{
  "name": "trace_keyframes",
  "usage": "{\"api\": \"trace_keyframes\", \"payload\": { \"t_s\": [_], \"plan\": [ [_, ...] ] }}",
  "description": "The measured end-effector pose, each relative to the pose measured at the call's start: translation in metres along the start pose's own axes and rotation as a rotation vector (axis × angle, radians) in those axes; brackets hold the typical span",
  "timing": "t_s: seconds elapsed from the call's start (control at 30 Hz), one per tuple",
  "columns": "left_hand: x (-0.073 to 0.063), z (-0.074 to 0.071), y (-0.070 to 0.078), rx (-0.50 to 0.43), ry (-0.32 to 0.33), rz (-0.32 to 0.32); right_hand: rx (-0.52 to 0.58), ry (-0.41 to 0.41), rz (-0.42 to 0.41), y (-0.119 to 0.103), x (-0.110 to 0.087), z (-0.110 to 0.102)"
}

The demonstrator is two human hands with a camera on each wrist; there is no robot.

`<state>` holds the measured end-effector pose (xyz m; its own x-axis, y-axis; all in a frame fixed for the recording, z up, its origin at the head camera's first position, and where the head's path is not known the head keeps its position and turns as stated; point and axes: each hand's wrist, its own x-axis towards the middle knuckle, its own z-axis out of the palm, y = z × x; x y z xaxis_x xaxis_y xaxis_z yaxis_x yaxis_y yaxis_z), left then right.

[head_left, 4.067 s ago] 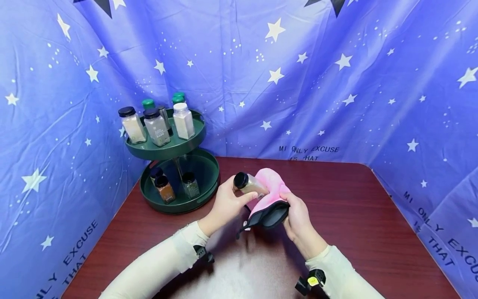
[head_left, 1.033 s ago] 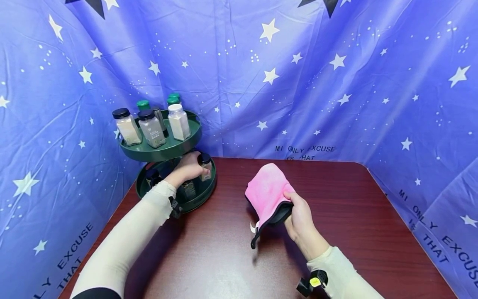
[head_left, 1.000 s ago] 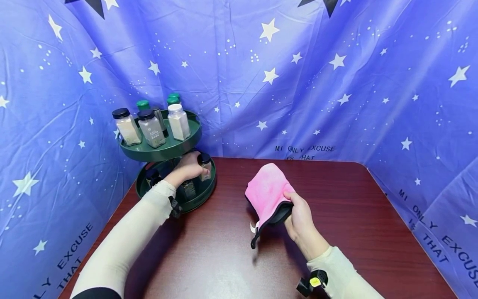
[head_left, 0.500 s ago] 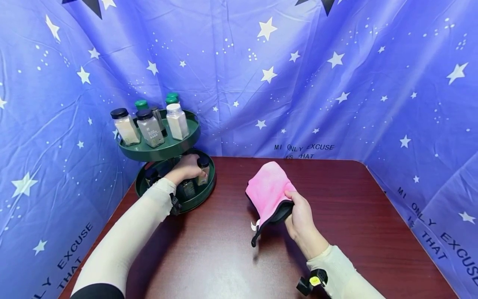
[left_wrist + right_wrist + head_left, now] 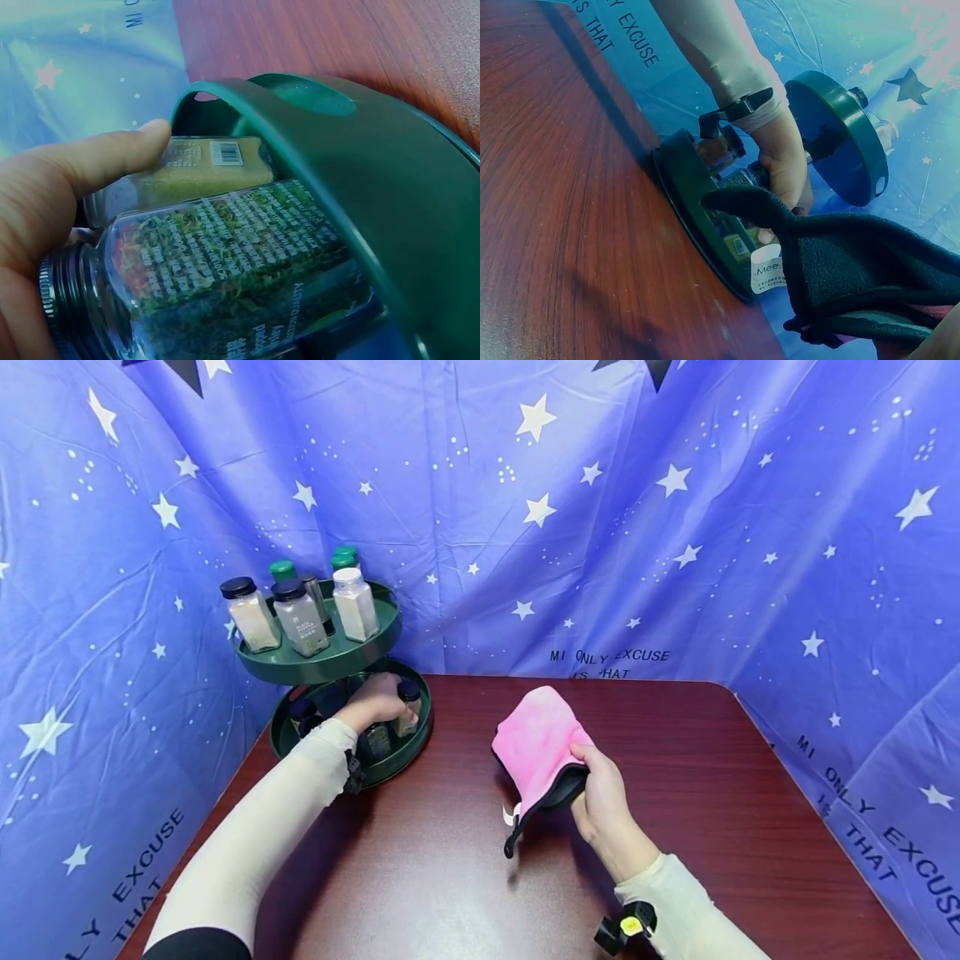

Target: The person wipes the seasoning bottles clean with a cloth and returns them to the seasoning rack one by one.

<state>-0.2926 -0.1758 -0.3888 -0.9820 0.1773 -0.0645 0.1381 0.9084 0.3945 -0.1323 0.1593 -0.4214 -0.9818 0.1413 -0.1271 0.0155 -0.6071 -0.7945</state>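
In the head view my left hand [image 5: 375, 699] reaches into the lower tier [image 5: 390, 770] of a green two-tier spice rack. It holds a black-capped spice jar [image 5: 407, 723] at the tier's right side. The left wrist view shows the thumb along this jar of yellowish powder [image 5: 214, 174], the other fingers hidden behind it. A jar of green dried herbs [image 5: 217, 262] stands right beside it. Over the table, my right hand [image 5: 606, 797] grips a folded pink cleaning cloth [image 5: 538, 739] with black edging, a hanging loop and a white label [image 5: 766, 268].
The upper tier [image 5: 322, 670] holds several jars, among them a white-capped jar [image 5: 356, 610] and a grey black-pepper jar [image 5: 302, 625]. It overhangs the lower tier. A dark red table [image 5: 675, 760] lies beneath, with a blue starred curtain [image 5: 465, 527] around it.
My left hand has carried the jar from the cloth leftward into the lower tier, then lowered it slightly over the last second. The right hand with the cloth has stayed nearly in place.
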Motion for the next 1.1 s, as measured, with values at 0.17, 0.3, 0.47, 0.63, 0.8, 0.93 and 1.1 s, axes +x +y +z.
{"api": "trace_keyframes", "payload": {
  "t_s": [0.17, 0.3, 0.47, 0.63, 0.8, 0.93, 1.1],
  "plan": [
    [0.0010, -0.0009, 0.0012, 0.005, -0.025, -0.023, -0.001, -0.001, 0.000, 0.0002, -0.0001, 0.0000],
    [0.0000, -0.0036, 0.0033, 0.022, -0.049, -0.029, 0.003, -0.003, 0.000, 0.0005, 0.0001, -0.0004],
    [-0.0018, -0.0058, 0.0042, 0.042, -0.067, -0.040, -0.007, -0.003, 0.001, 0.0017, 0.0002, -0.0002],
    [-0.0029, -0.0055, 0.0041, 0.036, -0.080, -0.046, -0.016, -0.003, 0.000, 0.0025, -0.0005, 0.0012],
    [-0.0033, -0.0061, 0.0036, 0.059, -0.092, -0.048, -0.025, -0.011, -0.014, 0.0033, 0.0010, 0.0005],
    [-0.0043, -0.0072, 0.0042, 0.071, -0.100, -0.054, -0.034, -0.022, -0.019, 0.0038, 0.0025, -0.0020],
    [-0.0039, -0.0062, 0.0039, 0.080, -0.095, -0.050, -0.050, -0.030, -0.028, 0.0026, 0.0028, -0.0047]
  ]
}}
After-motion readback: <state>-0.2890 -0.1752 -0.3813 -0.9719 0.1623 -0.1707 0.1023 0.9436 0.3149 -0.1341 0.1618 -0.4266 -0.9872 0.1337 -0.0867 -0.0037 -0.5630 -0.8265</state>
